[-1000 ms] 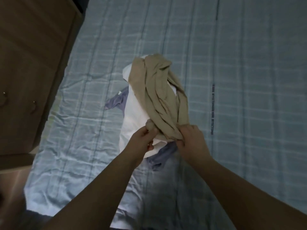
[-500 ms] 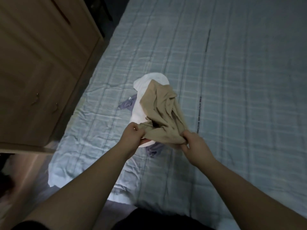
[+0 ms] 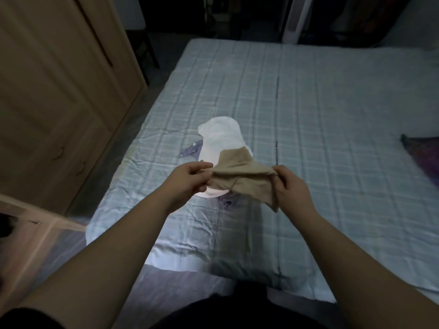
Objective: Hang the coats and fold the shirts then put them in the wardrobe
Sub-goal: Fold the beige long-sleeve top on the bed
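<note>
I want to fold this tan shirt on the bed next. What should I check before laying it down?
1. Both hands grip: left hand and right hand each pinch the tan shirt: ok.
2. Shirt clear of pile: held above the white garment: ok.
3. Shirt spread flat: bunched between the hands: not ok.
4. Free bed space: open area right of the pile: ok.
5. Wardrobe open: doors look shut: not ok.
</note>
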Motion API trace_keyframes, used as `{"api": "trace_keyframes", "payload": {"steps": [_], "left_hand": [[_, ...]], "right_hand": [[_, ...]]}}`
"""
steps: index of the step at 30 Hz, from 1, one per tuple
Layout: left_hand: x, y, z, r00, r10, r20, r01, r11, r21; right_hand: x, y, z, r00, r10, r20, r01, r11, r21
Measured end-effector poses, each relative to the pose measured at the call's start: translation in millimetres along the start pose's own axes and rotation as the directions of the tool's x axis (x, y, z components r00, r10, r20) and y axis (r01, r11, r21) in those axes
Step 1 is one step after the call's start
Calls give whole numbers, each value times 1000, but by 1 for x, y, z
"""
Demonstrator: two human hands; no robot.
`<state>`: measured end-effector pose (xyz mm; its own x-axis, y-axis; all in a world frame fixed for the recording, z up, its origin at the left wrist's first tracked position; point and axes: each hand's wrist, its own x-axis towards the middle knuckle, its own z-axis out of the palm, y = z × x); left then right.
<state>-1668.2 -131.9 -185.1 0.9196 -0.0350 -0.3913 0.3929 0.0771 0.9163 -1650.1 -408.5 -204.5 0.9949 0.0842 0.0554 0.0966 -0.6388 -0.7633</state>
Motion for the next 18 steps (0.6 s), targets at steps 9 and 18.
{"api": "trace_keyframes", "payload": {"steps": [9, 18], "left_hand": [[-46, 30, 11, 890, 444, -106, -284, 719, 635], [-50, 71, 23, 800, 585, -133, -336, 621, 708]], "right_hand": [[-39, -56, -52, 999, 48, 9, -47, 999, -26], [-66, -67, -78, 988, 3, 152, 104, 716, -690]]}}
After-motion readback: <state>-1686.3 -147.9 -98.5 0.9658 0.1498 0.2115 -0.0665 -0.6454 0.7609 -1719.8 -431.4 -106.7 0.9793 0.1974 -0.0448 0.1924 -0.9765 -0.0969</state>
